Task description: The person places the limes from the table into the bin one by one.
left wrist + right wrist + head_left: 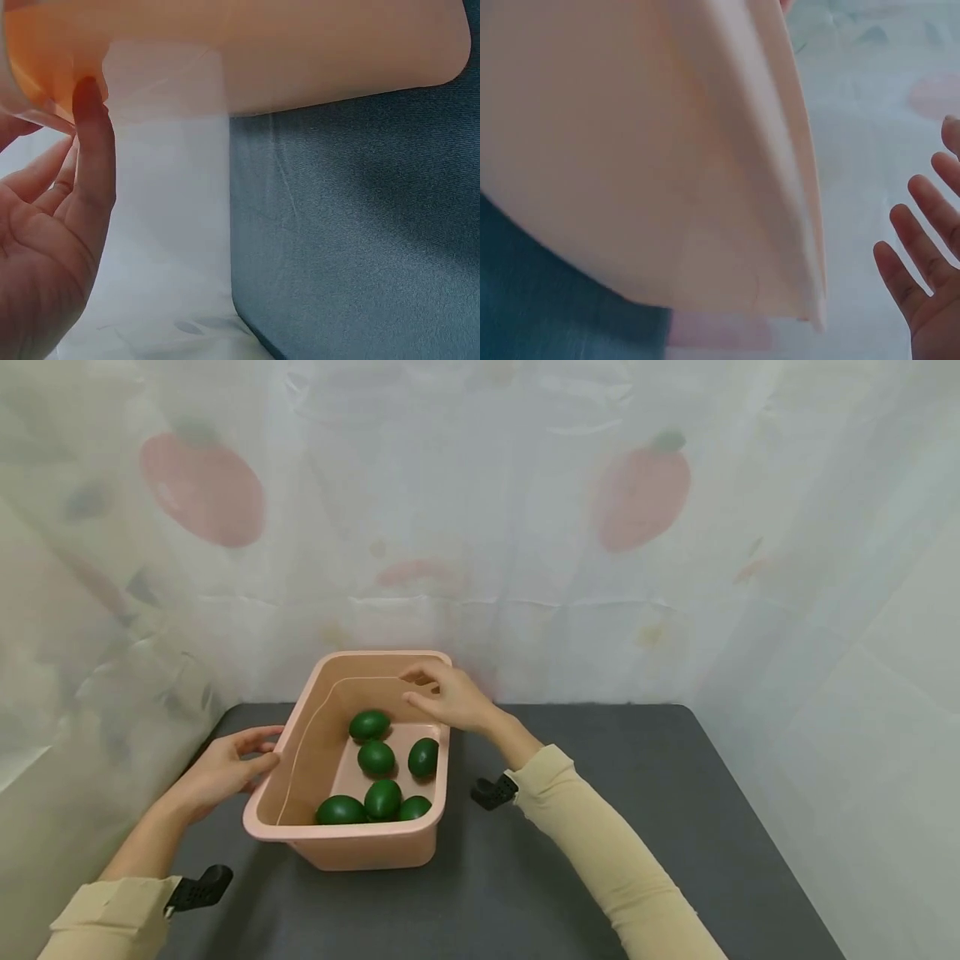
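A person is standing at a dark grey table (pixel 637 793), both arms in beige sleeves (pixel 615 852) reaching toward a pink plastic bin (pixel 352 847) that is sitting on the left part of the table, close to the near-left edge. Six dark green egg-shaped pieces (pixel 377 757) are lying inside on the bin's floor, three in a loose line toward the back and right, three bunched against the near wall. The left hand (pixel 221 768) is sitting at the bin's left rim, fingers mostly straight; in the left wrist view a fingertip (pixel 88 94) is touching the underside of the rim, nothing wrapped or pinched, so the grip is loose and holding nothing. The right hand (pixel 450 697) is hovering over the far right corner of the bin, fingers gently bent and spread above the rim; whether it is touching the rim is not clear from the head view. In the right wrist view the fingers (pixel 911 247) are showing straight and apart, off to the side of the bin wall (pixel 667 165), gripping nothing. A black wrist mount (pixel 491 792) is showing at the right cuff and another (pixel 201 887) at the left cuff. A pale sheet printed with red fruit shapes (pixel 202 489) is hanging behind and around the table, folding along both sides.
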